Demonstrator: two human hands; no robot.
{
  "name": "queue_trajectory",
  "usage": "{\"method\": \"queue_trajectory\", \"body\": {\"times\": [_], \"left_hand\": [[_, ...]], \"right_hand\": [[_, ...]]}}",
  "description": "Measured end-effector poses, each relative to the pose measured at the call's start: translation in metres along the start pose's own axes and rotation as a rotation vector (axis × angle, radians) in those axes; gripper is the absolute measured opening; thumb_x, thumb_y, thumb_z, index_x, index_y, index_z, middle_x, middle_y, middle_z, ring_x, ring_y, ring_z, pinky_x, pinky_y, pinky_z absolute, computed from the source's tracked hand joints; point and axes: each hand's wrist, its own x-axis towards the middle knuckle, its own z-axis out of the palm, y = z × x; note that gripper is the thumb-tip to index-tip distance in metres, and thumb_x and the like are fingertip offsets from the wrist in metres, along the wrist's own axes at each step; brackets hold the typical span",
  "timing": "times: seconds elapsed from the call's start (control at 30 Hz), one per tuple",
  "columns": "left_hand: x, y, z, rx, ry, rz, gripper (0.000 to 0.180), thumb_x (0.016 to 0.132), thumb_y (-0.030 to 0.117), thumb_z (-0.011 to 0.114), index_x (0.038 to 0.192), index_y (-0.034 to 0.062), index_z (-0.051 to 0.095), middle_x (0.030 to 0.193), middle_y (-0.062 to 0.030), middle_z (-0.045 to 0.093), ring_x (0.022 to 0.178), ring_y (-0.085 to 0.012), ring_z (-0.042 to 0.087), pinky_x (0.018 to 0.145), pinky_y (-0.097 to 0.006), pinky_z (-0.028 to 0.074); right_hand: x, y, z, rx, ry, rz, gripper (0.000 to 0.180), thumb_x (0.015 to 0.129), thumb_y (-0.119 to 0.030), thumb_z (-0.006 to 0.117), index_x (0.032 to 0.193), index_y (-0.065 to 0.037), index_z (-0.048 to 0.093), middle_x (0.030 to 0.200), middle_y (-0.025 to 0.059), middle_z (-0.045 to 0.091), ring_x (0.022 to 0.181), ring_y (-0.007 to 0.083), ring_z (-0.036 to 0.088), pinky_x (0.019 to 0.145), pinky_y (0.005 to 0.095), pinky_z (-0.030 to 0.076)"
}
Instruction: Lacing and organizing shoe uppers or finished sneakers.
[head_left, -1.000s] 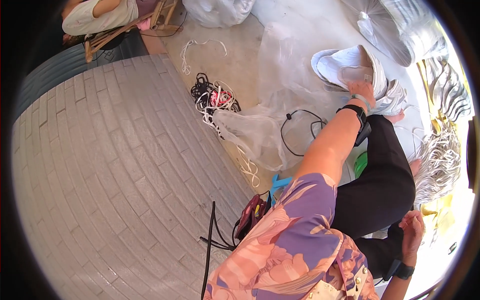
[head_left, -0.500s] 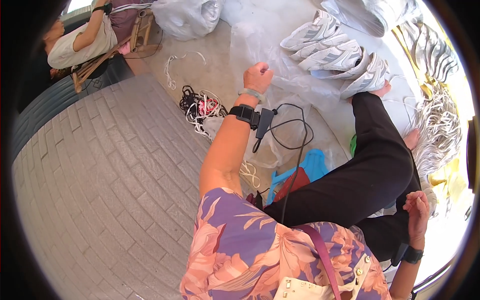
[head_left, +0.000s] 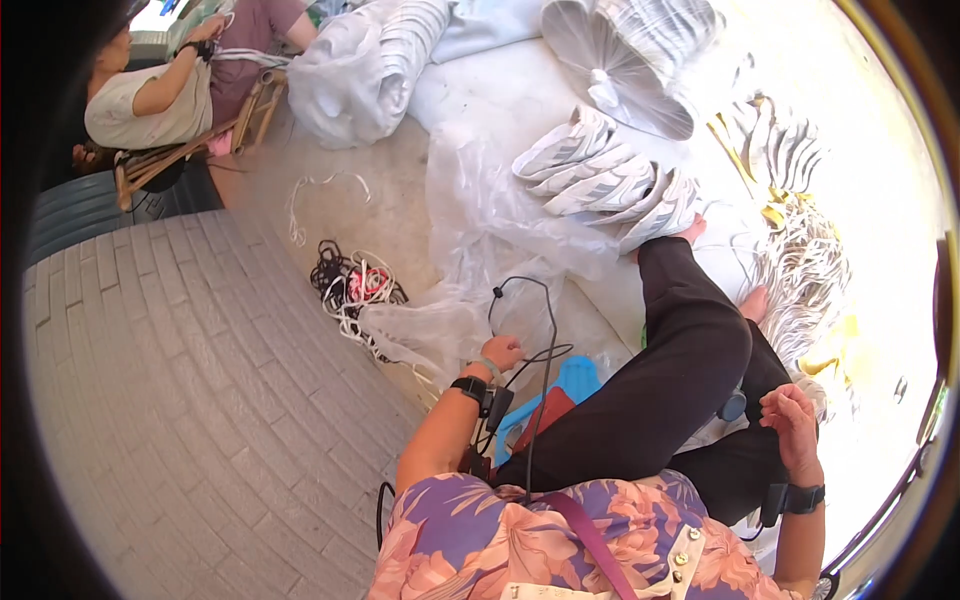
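Black cable: a thin black cord (head_left: 548, 330) loops up over the crumpled clear plastic sheet (head_left: 500, 240) and runs back down beside the left wrist.
Left hand: the left hand (head_left: 499, 353) is low over the ground, fingers curled at the edge of the clear plastic where the cord passes; whether it actually clamps the cord I cannot tell.
Right hand: the right hand (head_left: 793, 420) hangs loosely open beside the bent knee in black trousers (head_left: 690, 370), holding nothing.
Hands together or apart: well apart, one on each side of the leg.
Wrists: a dark band sits on each wrist.
Bundle: a tangle of black, white and red cords (head_left: 350, 285) lies on the concrete just left of the plastic.
Blue piece: a flat bright blue plastic piece (head_left: 575, 380) lies beside the thigh.
White goods: stacked white shoe uppers with grey stripes (head_left: 610, 180) lie beyond the foot.
Paving: grey brick paving (head_left: 180, 400) fills the left.
Other person: a seated person (head_left: 160, 90) works at top left.
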Motion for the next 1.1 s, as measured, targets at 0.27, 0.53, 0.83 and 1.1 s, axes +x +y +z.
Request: {"method": "queue_trajectory", "body": {"times": [0.27,0.53,0.83,1.1], "left_hand": [[0.031,0.04,-0.058,0.093,0.259,0.123,0.025,0.069,0.03,0.059,0.08,0.0079,0.065,0.065,-0.0091,0.063,0.061,-0.0209,0.061,0.063,-0.032,0.047],[0.053,0.135,-0.103,-0.083,0.351,0.38,0.02,0.076,0.016,0.057,0.088,0.0004,0.061,0.069,-0.0068,0.061,0.057,-0.0132,0.06,0.051,-0.024,0.046],[0.023,0.311,-0.104,0.005,0.255,0.524,0.016,0.078,0.013,0.057,0.086,-0.0004,0.061,0.069,-0.0034,0.06,0.055,-0.0105,0.058,0.051,-0.022,0.047],[0.017,0.528,-0.05,0.545,0.046,0.742,0.016,0.079,0.018,0.059,0.086,0.0041,0.061,0.069,0.0013,0.058,0.056,-0.006,0.054,0.052,-0.019,0.043]], "right_hand": [[-0.036,0.011,-0.012,0.05,0.06,-0.018,0.008,0.083,-0.013,0.054,0.081,-0.006,0.057,0.079,0.0046,0.062,0.067,0.0082,0.056,0.061,0.0209,0.047],[-0.053,0.03,-0.043,0.196,0.123,-0.072,0.009,0.084,-0.013,0.053,0.082,-0.006,0.057,0.079,0.0033,0.061,0.067,0.0076,0.056,0.061,0.0205,0.047],[-0.056,0.043,-0.074,0.151,0.153,-0.248,0.009,0.082,-0.014,0.057,0.08,-0.005,0.059,0.072,-0.0017,0.057,0.065,0.0039,0.05,0.058,0.0187,0.042],[-0.067,0.039,-0.12,0.028,0.241,-0.355,0.012,0.08,-0.013,0.059,0.077,-0.003,0.055,0.066,-0.0043,0.049,0.061,0.0018,0.042,0.054,0.019,0.034]]}}
